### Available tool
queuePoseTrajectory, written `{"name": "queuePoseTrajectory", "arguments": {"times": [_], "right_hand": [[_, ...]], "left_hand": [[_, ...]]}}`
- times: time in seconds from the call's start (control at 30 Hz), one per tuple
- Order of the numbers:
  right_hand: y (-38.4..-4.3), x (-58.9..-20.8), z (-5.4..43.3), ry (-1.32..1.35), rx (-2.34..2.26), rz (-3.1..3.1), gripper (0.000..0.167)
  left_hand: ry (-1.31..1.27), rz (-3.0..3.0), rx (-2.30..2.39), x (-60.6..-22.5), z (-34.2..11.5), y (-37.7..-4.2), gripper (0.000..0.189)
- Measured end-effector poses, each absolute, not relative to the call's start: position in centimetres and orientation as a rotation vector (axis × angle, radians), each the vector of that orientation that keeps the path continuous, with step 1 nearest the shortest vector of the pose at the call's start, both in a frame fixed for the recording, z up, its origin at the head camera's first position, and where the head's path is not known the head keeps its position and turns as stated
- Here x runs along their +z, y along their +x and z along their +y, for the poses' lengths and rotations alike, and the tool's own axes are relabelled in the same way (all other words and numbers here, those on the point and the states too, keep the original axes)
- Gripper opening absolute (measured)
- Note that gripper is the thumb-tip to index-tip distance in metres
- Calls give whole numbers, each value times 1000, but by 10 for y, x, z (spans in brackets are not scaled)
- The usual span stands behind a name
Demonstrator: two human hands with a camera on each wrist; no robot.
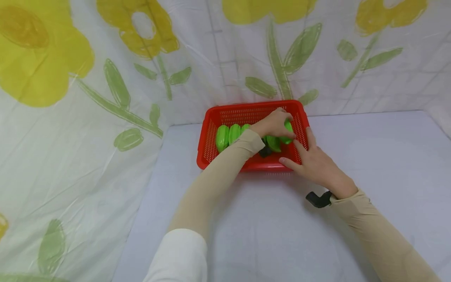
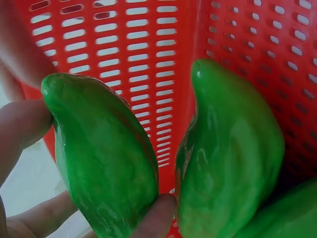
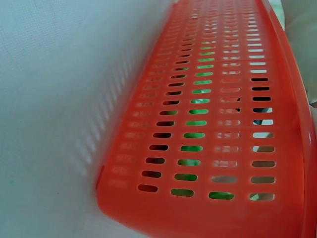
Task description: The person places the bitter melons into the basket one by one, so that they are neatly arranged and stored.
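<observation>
A red plastic basket (image 1: 260,166) with slotted walls holds a row of glossy green mangoes (image 1: 222,138). My left hand (image 1: 275,123) reaches into its right end and pinches a green mango (image 2: 101,153) at that end. Another mango (image 2: 228,148) lies close beside it in the left wrist view. My right hand (image 1: 318,166) lies at the basket's near right corner, fingers spread, one along the outer right rim and the thumb over the front rim. In the right wrist view, green shows through the slots of the basket wall (image 3: 208,148). My left forearm hides part of the row.
The basket stands at the far edge of a white-covered table (image 1: 260,227). Behind it hangs a white curtain (image 1: 197,70) printed with yellow flowers. A black wrist device (image 1: 318,199) sits at my right wrist, above the table.
</observation>
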State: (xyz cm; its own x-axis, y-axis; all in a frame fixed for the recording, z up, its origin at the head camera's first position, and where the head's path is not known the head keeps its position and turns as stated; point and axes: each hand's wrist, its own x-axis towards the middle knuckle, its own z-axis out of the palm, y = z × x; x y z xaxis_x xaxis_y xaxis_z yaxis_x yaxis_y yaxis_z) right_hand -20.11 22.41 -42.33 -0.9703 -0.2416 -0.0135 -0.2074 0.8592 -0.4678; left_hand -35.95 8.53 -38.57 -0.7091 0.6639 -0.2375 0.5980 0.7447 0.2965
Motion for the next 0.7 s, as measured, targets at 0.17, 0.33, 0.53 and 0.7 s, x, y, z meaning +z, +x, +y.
{"name": "queuePoseTrajectory", "arguments": {"times": [0.17, 0.33, 0.53, 0.7], "right_hand": [[-201, -425, 224, -359, -774, 2978, 99], [-201, -426, 225, -354, -784, 2968, 106], [-202, -427, 225, -360, -787, 2967, 109], [-202, -426, 226, -365, -792, 2971, 109]], "left_hand": [[1015, 2622, 238, -393, 92, -364, 65], [1034, 2628, 170, -394, 98, -365, 65], [1013, 2623, 123, -394, 104, -358, 65], [934, 2646, 65, -395, 108, -354, 71]]}}
